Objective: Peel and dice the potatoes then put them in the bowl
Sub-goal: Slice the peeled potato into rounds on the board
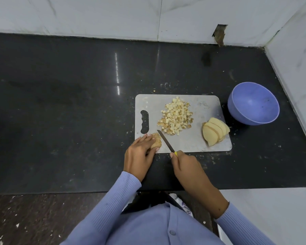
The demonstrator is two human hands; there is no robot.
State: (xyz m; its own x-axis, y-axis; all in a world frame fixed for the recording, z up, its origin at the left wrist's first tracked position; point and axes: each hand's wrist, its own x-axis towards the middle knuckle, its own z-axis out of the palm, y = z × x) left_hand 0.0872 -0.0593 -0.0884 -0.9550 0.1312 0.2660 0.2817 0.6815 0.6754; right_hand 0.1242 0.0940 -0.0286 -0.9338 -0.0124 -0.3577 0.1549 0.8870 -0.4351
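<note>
Here the work sits on a grey board laid on the dark table, and each thing seems placed to keep the cutting orderly. The left hand lies over a potato piece at the board's near left corner, its fingers curved over the top and pressing it down; that hold most likely keeps the piece from sliding while the fingertips stay back from the edge. The right hand has its grip wrapped round the yellow handle of the knife, forefinger stretched toward the blade, which probably steadies it. The blade slants up and left, its tip just beside the held piece; whether it touches the potato I cannot tell. In the middle of the board lies a heap of dice, pushed clear of the cutting corner, presumably so finished bits do not mix with the piece in hand. On the near right of the board lean the slices, fanned against one another and well apart from the knife, waiting their turn. The blue bowl stands off the board to its right, near the slices, and no potato shows in it, so the dicing looks partly done and the transfer not yet begun.
</note>
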